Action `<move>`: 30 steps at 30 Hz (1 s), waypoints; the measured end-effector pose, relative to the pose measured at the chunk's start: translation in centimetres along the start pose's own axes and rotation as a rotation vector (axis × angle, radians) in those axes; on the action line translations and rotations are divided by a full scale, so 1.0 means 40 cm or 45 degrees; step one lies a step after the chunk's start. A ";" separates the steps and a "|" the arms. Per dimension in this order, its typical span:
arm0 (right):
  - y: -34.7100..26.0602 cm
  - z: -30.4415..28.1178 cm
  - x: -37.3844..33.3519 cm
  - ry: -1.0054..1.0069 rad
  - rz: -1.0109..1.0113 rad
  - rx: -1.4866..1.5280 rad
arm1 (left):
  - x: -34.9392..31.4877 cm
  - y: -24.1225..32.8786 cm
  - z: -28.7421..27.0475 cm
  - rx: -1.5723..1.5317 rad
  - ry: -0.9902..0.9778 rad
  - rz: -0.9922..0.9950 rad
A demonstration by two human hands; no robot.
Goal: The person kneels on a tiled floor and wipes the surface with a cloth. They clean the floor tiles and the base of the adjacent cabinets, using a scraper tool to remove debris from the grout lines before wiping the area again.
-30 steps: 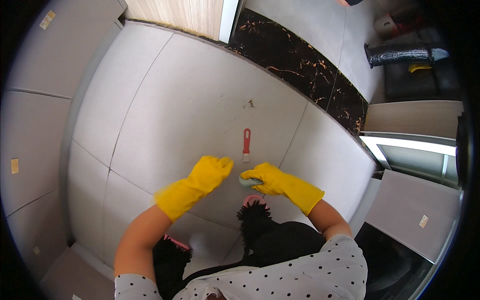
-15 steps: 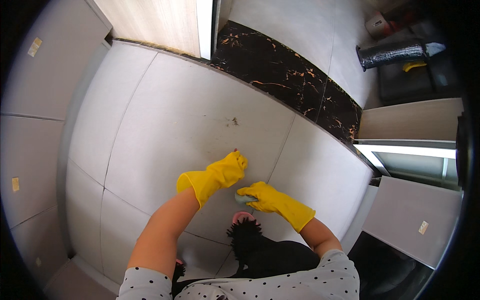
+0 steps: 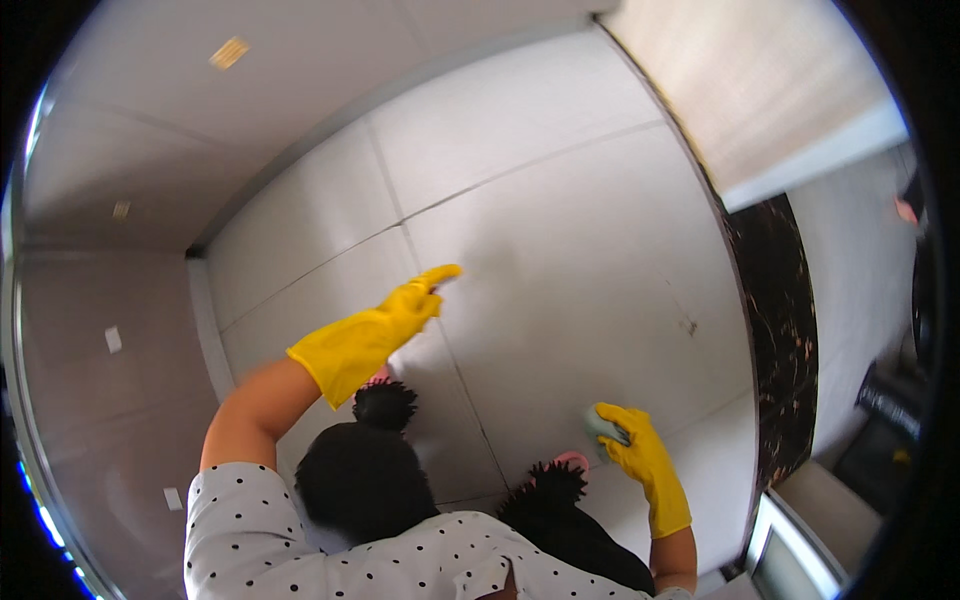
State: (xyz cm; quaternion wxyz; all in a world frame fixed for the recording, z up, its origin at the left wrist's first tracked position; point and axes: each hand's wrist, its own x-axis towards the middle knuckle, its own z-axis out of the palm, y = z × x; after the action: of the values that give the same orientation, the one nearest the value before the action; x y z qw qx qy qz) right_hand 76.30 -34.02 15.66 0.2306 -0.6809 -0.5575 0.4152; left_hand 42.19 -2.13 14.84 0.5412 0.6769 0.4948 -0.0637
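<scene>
At lower right, the rubber-gloved right hand (image 3: 642, 455) gripped a rounded grey-green pad (image 3: 601, 424). Centre-left, the left hand's (image 3: 408, 306) grip was indeterminable.

We are wearing yellow gloves (image 3: 338, 358) and leaning over a pale tiled floor (image 3: 560, 230). We are holding our left hand (image 3: 412, 303) out over the floor's left side, with one finger pointing away from us, and its curled fingers are hiding whatever may be inside. With our right hand (image 3: 638, 448) we are gripping a grey-green pad (image 3: 602, 424), nearer the floor's right edge and close to our pink shoe (image 3: 574, 460). A little dirty spot (image 3: 689, 326) is lying near that edge, where a black stone strip (image 3: 778, 320) is running along.
</scene>
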 end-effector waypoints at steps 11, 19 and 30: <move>-0.363 0.126 0.391 -0.534 0.093 0.163 | -0.339 -0.617 -0.072 -1.247 0.615 -0.518; -0.401 0.492 0.650 -0.068 0.317 0.368 | -0.276 -0.630 -0.125 -1.733 0.649 -0.191; -0.362 0.625 0.768 0.039 0.536 0.758 | 0.034 -0.559 -0.197 -1.974 0.745 -0.227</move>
State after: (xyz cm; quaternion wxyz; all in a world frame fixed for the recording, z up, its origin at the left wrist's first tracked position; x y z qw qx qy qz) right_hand 48.58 -4.59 3.71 0.3365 -0.6898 -0.2563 0.5875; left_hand 22.80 3.27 2.21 0.6962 0.0599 0.5710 0.4309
